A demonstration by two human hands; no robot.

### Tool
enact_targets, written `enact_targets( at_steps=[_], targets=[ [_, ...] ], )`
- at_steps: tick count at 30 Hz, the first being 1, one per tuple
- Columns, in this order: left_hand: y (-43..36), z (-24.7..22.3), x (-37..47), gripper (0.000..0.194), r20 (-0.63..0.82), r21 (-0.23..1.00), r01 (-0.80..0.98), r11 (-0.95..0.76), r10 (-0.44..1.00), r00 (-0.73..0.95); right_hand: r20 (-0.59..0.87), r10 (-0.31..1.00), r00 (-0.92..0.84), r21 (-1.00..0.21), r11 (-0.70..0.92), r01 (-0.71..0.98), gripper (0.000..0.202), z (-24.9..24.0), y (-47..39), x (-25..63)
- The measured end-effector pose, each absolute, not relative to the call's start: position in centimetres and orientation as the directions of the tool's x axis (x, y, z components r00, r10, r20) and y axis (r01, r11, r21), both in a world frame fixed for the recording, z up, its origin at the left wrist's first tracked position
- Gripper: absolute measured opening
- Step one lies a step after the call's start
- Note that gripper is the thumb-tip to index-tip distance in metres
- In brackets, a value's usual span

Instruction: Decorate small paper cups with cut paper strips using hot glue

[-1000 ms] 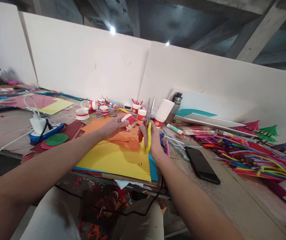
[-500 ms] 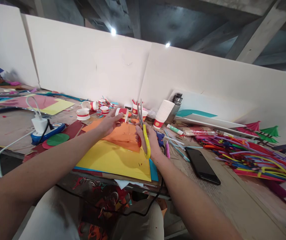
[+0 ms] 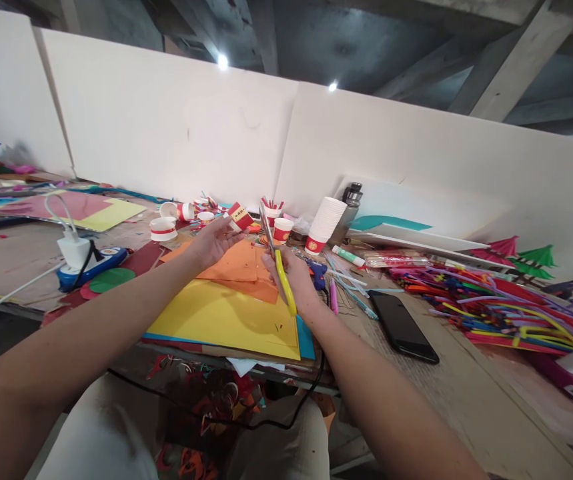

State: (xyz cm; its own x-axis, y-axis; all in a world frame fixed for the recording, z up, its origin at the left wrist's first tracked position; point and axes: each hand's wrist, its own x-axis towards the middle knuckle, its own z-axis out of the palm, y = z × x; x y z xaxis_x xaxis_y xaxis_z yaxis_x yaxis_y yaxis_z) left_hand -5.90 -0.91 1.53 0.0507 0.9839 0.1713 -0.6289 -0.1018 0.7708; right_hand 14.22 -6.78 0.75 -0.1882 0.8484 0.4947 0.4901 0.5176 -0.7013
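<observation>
My left hand holds a red and white paper cup piece by its edge, tilted, above orange paper. My right hand grips scissors with yellow handles, blades pointing up and away, close to the right of the cup piece. The blades look nearly closed. Under both hands lie the orange sheets and a larger yellow sheet. Just behind the scissors stand a red and white cup and a cup holding red sticks.
A tall cup stack and a dark bottle stand behind on the right. Further right lie a phone and many pipe cleaners. At left are a blue power strip and cut cups.
My left hand has turned the cup piece so that it tilts and shows a printed side. The scissors have swung to lean left, and their blades have come closer together.
</observation>
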Motion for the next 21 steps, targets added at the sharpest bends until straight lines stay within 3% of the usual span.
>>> enact_targets(
  at_steps=[10,21],
  targets=[
    [-1.0,1.9,-6.2,0.026,0.179,0.768,-0.626,-0.137,0.984,0.004,0.475,0.838,-0.269,-0.563,0.524,0.640,0.031,1.5,-6.8,14.7],
    [-1.3,2.0,-6.0,0.021,0.186,0.749,-0.656,-0.089,0.979,0.081,0.336,0.891,-0.306,-0.490,0.442,0.751,0.045,2.3,-7.8,14.5]
  ],
)
